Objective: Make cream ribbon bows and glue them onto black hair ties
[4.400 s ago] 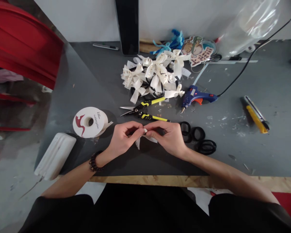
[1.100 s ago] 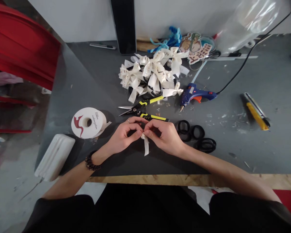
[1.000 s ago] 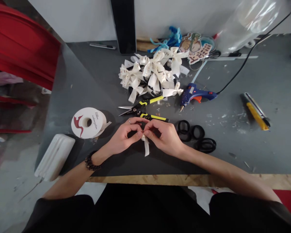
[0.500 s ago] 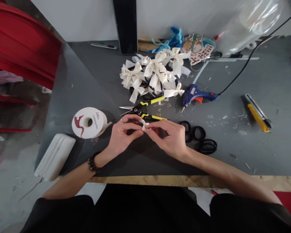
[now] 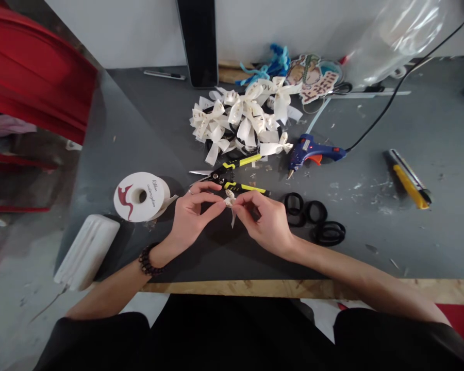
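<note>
My left hand (image 5: 193, 214) and my right hand (image 5: 265, 221) meet fingertip to fingertip over the grey table (image 5: 139, 129). Both pinch one small piece of cream ribbon (image 5: 229, 201), folded at the top with a short tail hanging between the hands. Just beyond my fingers lie the yellow-handled snips (image 5: 232, 178). A pile of finished cream ribbon bows (image 5: 243, 116) sits farther back. The ribbon spool (image 5: 141, 196) lies left of my left hand.
Black hair ties (image 5: 317, 219) lie right of my right hand. A blue glue gun (image 5: 313, 153) with its black cord, a yellow utility knife (image 5: 408, 178), a white block (image 5: 87, 250) at the table's left corner and a red rack (image 5: 34, 72) surround the work spot.
The ribbon tail that hung below my fingers was folded up into the pinch, and now a short tail hangs again. Both hands stayed in the same spot, shifting slightly forward.
</note>
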`<state>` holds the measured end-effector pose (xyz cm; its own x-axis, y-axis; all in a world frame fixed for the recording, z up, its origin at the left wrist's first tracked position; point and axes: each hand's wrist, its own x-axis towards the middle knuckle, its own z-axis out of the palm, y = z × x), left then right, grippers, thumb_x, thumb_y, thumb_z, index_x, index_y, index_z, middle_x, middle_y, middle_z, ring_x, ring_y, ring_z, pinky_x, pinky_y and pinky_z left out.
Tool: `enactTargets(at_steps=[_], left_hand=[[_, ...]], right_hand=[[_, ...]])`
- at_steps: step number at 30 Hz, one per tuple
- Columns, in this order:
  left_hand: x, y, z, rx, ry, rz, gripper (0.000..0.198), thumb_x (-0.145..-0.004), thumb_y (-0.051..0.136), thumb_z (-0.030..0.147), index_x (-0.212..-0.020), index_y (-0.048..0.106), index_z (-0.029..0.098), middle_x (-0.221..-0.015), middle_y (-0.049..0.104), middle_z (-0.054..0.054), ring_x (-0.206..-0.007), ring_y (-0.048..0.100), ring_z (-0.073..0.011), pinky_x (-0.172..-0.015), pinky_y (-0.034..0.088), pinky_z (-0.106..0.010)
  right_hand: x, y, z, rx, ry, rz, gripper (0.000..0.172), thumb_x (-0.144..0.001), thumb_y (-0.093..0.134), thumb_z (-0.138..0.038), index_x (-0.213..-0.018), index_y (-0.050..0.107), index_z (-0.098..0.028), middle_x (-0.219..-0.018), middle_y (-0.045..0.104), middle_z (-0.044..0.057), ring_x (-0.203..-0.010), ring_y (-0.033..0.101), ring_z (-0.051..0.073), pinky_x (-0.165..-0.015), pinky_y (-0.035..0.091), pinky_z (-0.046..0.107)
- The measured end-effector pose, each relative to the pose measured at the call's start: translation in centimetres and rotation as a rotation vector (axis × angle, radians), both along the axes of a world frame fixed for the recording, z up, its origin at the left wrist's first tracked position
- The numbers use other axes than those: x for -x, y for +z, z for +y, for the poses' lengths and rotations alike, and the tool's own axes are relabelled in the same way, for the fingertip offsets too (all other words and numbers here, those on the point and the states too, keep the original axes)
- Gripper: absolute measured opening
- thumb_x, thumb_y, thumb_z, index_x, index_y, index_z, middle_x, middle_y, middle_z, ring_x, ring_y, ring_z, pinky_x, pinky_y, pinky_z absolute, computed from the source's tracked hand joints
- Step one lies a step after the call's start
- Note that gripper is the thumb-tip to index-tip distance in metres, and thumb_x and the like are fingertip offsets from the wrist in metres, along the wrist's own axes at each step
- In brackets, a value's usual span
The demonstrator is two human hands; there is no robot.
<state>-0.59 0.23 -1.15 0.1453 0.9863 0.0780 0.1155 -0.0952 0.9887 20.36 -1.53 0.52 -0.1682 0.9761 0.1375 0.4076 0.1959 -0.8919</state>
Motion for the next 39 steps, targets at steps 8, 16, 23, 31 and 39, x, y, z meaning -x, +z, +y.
enactTargets(at_steps=[8, 16, 23, 31, 39], left_hand=[[0.1, 0.7, 0.1, 0.020, -0.110, 0.033, 0.016, -0.095, 0.080, 0.041, -0.089, 0.083, 0.026, -0.124, 0.074, -0.008, -0.121, 0.068, -0.0252, -0.113, 0.050, -0.049], [-0.1, -0.1, 0.1, 0.008, 0.030, 0.024, 0.018, -0.090, 0.086, 0.037, -0.077, 0.080, 0.026, -0.122, 0.075, -0.005, -0.119, 0.068, -0.0222, -0.112, 0.052, -0.046], [-0.3, 0.2, 0.1, 0.009, 0.001, 0.024, 0.013, -0.093, 0.083, 0.037, -0.086, 0.082, 0.026, -0.123, 0.075, -0.006, -0.121, 0.068, -0.0221, -0.114, 0.051, -0.046], [-0.2, 1.0, 0.1, -0.047, -0.067, 0.105, 0.013, -0.097, 0.078, 0.038, -0.092, 0.081, 0.027, -0.123, 0.074, -0.007, -0.121, 0.068, -0.0238, -0.113, 0.052, -0.048], [-0.3, 0.9, 0.0, -0.115, -0.037, 0.200, 0.010, -0.097, 0.077, 0.034, -0.093, 0.080, 0.026, -0.128, 0.073, -0.007, -0.125, 0.067, -0.0256, -0.114, 0.050, -0.051]], right_hand=[[-0.4, -0.8, -0.1, -0.359, 0.103, -0.210, 0.006, -0.105, 0.065, -0.025, -0.103, 0.071, -0.025, -0.090, 0.083, 0.001, -0.066, 0.072, 0.014, -0.061, 0.051, 0.029], [-0.9, -0.9, -0.2, -0.495, 0.122, -0.453, 0.012, -0.106, 0.062, -0.026, -0.100, 0.073, -0.026, -0.090, 0.086, 0.000, -0.068, 0.076, 0.016, -0.061, 0.048, 0.034], [-0.5, -0.4, -0.2, -0.385, 0.098, -0.338, 0.012, -0.104, 0.066, -0.032, -0.103, 0.076, -0.024, -0.090, 0.085, 0.001, -0.065, 0.072, 0.015, -0.065, 0.051, 0.032], [-0.4, 0.8, 0.4, 0.017, 0.016, 0.050, 0.015, -0.099, 0.074, -0.035, -0.098, 0.082, -0.023, -0.087, 0.083, 0.002, -0.062, 0.068, 0.014, -0.059, 0.054, 0.028], [-0.3, 0.4, 0.5, 0.194, -0.018, 0.165, 0.013, -0.094, 0.078, -0.035, -0.093, 0.081, -0.022, -0.085, 0.081, 0.002, -0.064, 0.067, 0.014, -0.061, 0.053, 0.028]])
